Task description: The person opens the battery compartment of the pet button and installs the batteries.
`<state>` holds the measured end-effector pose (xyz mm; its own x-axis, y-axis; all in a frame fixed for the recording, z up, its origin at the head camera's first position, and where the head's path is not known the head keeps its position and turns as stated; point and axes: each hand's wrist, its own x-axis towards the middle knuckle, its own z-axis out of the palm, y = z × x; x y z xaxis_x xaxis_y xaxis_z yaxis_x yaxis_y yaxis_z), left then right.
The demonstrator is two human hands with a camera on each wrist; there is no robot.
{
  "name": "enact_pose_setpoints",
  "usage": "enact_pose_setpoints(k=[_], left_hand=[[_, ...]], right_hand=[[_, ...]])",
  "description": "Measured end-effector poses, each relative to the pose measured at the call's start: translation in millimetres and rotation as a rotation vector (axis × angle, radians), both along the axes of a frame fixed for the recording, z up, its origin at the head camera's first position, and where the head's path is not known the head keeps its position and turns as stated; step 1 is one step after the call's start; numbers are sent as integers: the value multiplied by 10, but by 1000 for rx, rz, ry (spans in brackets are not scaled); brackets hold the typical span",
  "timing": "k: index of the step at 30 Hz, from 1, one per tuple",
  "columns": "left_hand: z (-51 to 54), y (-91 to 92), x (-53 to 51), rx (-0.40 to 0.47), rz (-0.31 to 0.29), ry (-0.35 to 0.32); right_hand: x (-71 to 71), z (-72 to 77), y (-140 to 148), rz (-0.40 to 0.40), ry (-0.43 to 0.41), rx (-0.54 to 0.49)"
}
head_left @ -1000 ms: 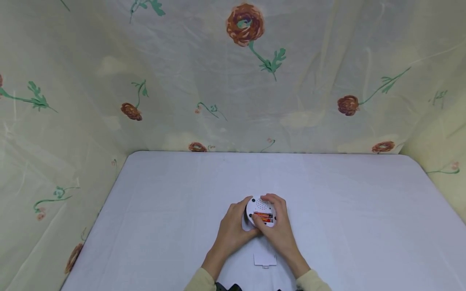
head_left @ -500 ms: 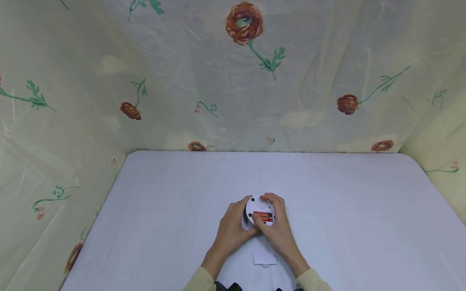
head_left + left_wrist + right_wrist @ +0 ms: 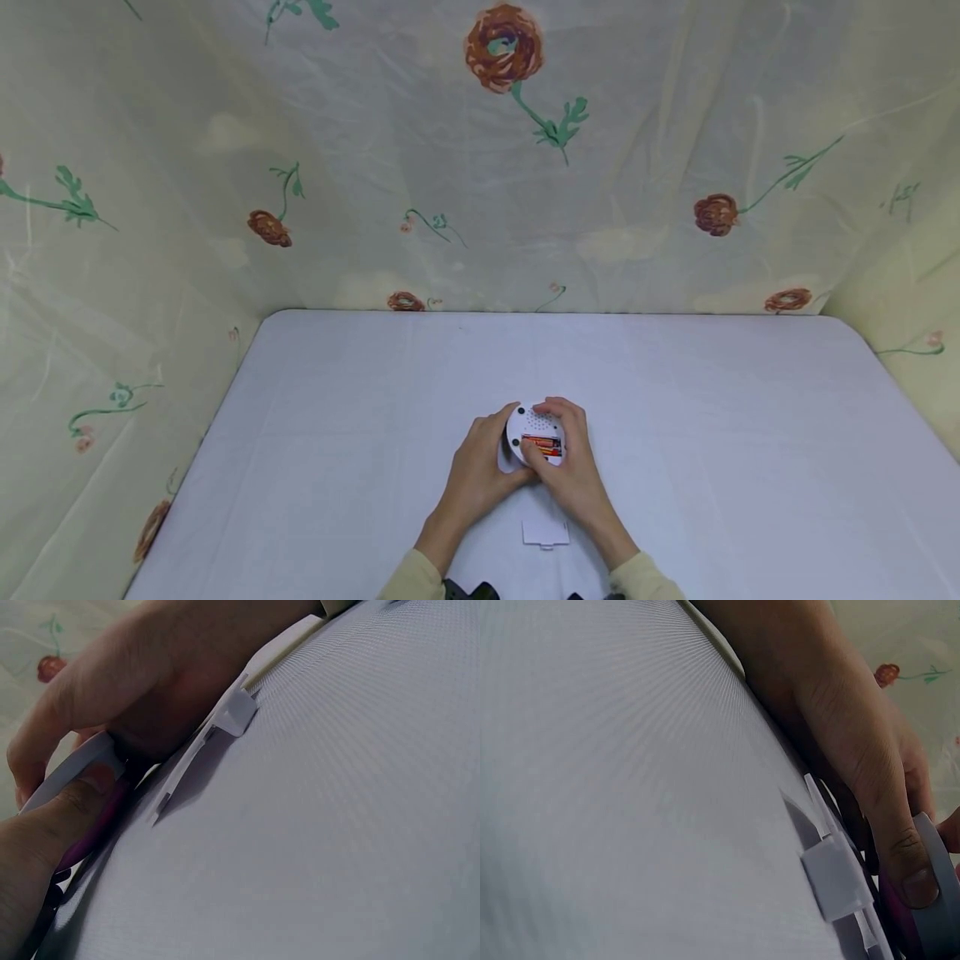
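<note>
A round white plastic device (image 3: 528,426), held battery side up between two hands on the near side of the white cloth-covered table (image 3: 337,417).
The left hand (image 3: 478,464) curls round its left rim, thumb at the near edge, seemingly to steady it; the right hand (image 3: 575,477) pinches it, fingers bent over the far right, thumb at the left end of the red-and-black cylindrical batteries (image 3: 549,443). The flat white plastic cover (image 3: 545,533) lies nearer, leaving those cells exposed.

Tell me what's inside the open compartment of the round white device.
Two red batteries lie side by side in the device. In the head view, the right hand covers their lower-left corner; anything beneath them is hidden.
</note>
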<state>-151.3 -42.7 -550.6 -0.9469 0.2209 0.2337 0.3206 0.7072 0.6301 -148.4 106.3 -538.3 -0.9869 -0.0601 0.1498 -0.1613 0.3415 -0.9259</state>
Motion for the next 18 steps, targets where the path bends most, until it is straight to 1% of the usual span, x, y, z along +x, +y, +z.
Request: enact_pose_setpoints(k=[5,13,18], left_hand=[[-5,-1,1,-1,0,12],[-28,-1,-1,0,5,-4],[-33,-1,-2,0,5,-13]], right_hand=[[1,-7,5,8,5,-3],[5,4,5,23,4,5],[6,1,14,39,30,18]])
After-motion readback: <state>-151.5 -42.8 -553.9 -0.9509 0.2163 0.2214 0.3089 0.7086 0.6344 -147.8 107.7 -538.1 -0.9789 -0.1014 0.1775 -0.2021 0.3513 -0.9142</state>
